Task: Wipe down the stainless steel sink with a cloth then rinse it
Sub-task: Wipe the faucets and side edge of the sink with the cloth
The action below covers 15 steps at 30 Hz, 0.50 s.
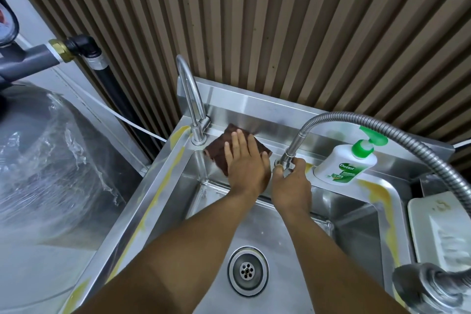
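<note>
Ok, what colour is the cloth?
Dark brown; the head view shows the cloth best, under the left hand.

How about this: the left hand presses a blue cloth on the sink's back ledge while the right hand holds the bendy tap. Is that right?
Not quite: the head view shows the cloth is brown, not blue. The left hand presses it on the back ledge of the sink while the right hand holds the bendy tap.
</note>
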Available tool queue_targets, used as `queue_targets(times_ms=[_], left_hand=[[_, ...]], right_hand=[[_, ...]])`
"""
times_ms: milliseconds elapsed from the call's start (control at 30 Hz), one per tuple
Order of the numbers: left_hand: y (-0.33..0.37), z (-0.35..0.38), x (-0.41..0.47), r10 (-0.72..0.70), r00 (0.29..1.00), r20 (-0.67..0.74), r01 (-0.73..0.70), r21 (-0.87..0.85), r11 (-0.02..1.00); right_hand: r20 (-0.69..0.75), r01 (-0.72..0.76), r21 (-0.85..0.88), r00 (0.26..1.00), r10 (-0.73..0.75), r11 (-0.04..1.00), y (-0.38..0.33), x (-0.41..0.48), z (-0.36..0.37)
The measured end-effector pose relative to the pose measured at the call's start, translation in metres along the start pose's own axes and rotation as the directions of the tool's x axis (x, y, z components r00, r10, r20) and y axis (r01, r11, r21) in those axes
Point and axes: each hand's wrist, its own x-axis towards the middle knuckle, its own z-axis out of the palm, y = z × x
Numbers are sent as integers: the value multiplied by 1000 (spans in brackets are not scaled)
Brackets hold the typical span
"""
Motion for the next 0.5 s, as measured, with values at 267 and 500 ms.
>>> queue_targets(times_ms=[267,500], left_hand=[[-77,-22,8,206,978,10,-207,40,978],[-29,-11,11,-26,999,26,24,78,997]], right_hand=[[-20,-12,32,1000,13,999,1,-1,1],[-15,-8,40,1000,9,999,1,0,1]])
